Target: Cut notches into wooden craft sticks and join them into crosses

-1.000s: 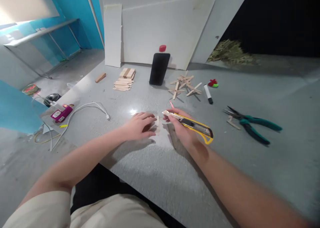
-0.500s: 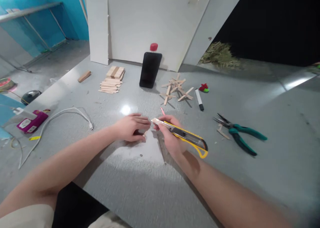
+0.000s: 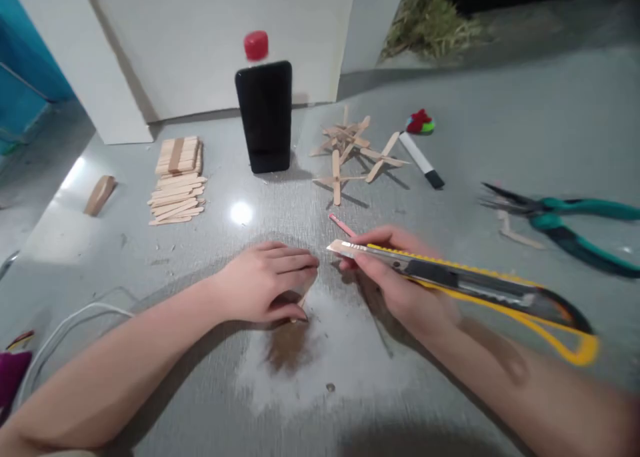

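Note:
My left hand (image 3: 270, 280) is low over the table, its fingers together and thumb tucked under. Between thumb and fingers shows a small part of a wooden craft stick (image 3: 302, 301); the rest is hidden. My right hand (image 3: 400, 277) grips a yellow utility knife (image 3: 460, 277), its blade out and pointing left toward my left fingertips, a small gap apart. A thin pink stick-like thing (image 3: 342, 225) reaches out beyond my right fingers; whether it is held or lies on the table I cannot tell.
Behind stand a black phone (image 3: 265, 120) and a red-capped bottle (image 3: 257, 45). Craft sticks lie stacked (image 3: 177, 197) on the left and crossed into shapes (image 3: 345, 140) at the back. A marker (image 3: 421, 161), green-handled pliers (image 3: 565, 223), a wooden block (image 3: 100, 195) and a white cable (image 3: 83, 317) lie around.
The view has moved closer and lower over the table, so everything looks larger. My left hand still presses the craft stick; the knife in my right hand sits slightly farther from my left fingers.

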A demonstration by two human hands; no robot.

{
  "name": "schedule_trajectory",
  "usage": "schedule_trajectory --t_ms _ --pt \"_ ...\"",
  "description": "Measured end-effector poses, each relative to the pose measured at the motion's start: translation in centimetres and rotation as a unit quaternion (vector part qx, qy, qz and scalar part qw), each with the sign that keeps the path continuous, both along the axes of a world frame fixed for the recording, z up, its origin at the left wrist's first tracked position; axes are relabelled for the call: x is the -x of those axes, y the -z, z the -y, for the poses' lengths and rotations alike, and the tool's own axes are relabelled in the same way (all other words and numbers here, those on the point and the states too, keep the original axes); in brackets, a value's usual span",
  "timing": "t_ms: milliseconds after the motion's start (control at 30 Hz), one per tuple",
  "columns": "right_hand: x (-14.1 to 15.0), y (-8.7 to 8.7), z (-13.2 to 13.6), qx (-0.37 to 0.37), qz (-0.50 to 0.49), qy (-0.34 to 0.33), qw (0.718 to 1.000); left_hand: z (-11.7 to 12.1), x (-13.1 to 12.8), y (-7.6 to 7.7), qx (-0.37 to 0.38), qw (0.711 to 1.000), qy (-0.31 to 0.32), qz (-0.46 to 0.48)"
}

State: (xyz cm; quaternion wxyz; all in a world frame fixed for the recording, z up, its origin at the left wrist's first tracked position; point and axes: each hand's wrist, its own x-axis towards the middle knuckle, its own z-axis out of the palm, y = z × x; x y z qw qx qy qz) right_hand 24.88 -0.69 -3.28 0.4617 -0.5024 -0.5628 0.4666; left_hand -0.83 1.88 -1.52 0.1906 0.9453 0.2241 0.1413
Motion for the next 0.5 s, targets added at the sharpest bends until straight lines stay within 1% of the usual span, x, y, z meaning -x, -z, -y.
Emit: schedule_trajectory --t_ms 67,133,267,367,400,433,500 --pt "-0.3 -0.3 -0.6 0.006 0.020 0.025 0.999 0.1 0.2 0.0 0.003 1.000 0.003 0.003" --pt "-0.7 -0.4 -1.1 -0.013 0.056 0.039 0.998 0.1 0.3 0.0 0.007 1.000 0.007 0.004" --pt "-1.7 -0.3 -1.2 -0.088 0.142 0.072 0.983 -0.1 0.4 0.1 0.010 1.000 0.004 -0.009" --pt "-2.1 -0.9 -0.4 -0.149 0.189 0.072 0.968 -0.3 0.4 0.3 0.010 1.000 0.006 0.004" --pt "-2.0 -1.3 -0.1 -0.159 0.183 0.068 0.968 -0.4 0.4 0.3 0.013 1.000 0.007 0.010" --pt "-2.0 -1.7 0.3 -0.152 0.155 0.065 0.974 -0.4 0.4 0.4 0.013 1.000 0.008 0.020" --pt "-1.6 -2.5 1.0 -0.122 0.073 0.048 0.989 -0.6 0.4 0.6 0.026 0.999 0.008 0.027"
